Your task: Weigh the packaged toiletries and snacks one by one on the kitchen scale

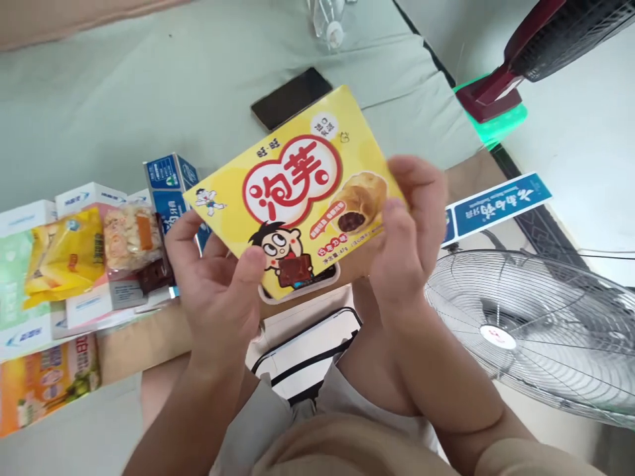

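I hold a flat yellow snack box (pixel 292 192) with red lettering, a cartoon face and a pastry picture, tilted up in front of me. My left hand (pixel 218 291) grips its lower left edge, thumb pressed on the front near the cartoon face. My right hand (pixel 411 225) pinches the box's right end by the pastry picture, fingers curled around the edge. The box's back is hidden.
Several snack packets and white-blue boxes (pixel 84 264) lie at the left on a pale green mat (pixel 124 86). A dark phone (pixel 290 98) lies behind the box. A floor fan (pixel 536 330) stands at the right. A clear bottle (pixel 330 23) lies at the top.
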`<action>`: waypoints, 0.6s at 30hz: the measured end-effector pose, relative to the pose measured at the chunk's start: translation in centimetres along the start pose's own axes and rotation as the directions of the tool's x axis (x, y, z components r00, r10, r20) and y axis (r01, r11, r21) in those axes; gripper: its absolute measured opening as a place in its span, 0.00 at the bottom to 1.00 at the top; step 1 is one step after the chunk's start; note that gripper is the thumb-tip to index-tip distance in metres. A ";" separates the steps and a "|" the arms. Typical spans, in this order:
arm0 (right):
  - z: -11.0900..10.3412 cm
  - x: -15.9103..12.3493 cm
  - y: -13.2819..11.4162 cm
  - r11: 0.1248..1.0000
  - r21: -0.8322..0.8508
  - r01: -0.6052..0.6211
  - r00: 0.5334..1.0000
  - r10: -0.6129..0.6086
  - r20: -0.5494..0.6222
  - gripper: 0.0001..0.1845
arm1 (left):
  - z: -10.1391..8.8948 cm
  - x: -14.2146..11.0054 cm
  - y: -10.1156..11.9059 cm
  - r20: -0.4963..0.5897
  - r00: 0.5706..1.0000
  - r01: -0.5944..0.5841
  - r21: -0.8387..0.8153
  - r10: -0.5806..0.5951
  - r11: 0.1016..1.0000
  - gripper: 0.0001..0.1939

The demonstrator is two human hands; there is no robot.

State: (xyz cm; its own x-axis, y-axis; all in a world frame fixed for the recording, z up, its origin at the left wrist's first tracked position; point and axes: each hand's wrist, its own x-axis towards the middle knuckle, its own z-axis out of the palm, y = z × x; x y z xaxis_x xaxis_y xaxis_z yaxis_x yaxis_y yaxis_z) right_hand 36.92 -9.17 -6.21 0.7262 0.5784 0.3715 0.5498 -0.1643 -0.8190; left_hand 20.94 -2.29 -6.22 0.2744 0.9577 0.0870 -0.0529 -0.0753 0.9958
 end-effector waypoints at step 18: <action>-6.4 4.8 4.4 0.848 -0.373 -0.376 0.918 0.395 -0.027 0.30 | 23.3 15.9 -5.4 0.613 0.766 -0.131 0.445 -0.194 0.886 0.26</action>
State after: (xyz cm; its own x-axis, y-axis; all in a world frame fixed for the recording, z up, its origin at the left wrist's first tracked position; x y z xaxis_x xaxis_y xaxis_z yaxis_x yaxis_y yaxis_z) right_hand 45.48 -12.22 -5.27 0.8953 0.4444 0.0295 0.3470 -0.6547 -0.6715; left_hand 47.94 6.92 -9.50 0.8092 0.5775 -0.1085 0.3440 -0.3159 0.8843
